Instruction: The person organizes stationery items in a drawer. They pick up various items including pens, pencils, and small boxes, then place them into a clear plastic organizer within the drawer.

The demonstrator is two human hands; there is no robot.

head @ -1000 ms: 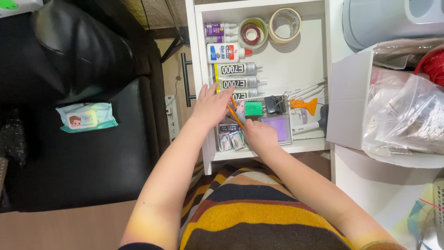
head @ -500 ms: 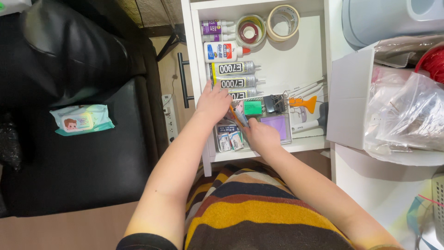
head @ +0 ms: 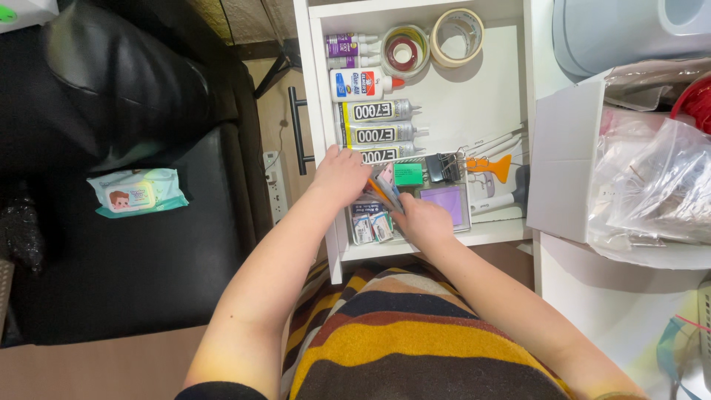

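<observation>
Our left hand point(head: 342, 176) and right hand point(head: 422, 221) pinch small packets point(head: 381, 194); tugging could spill the binder clips point(head: 443, 167) beside them.

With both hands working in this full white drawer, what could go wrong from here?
1. The left hand and right hand crowd around a thin orange stick-like item; it might slip into the clutter.
2. The left hand touches the lowest grey glue tube; a nudge may roll the row.
3. The black binder clips lie close and might snag fingers.
</observation>
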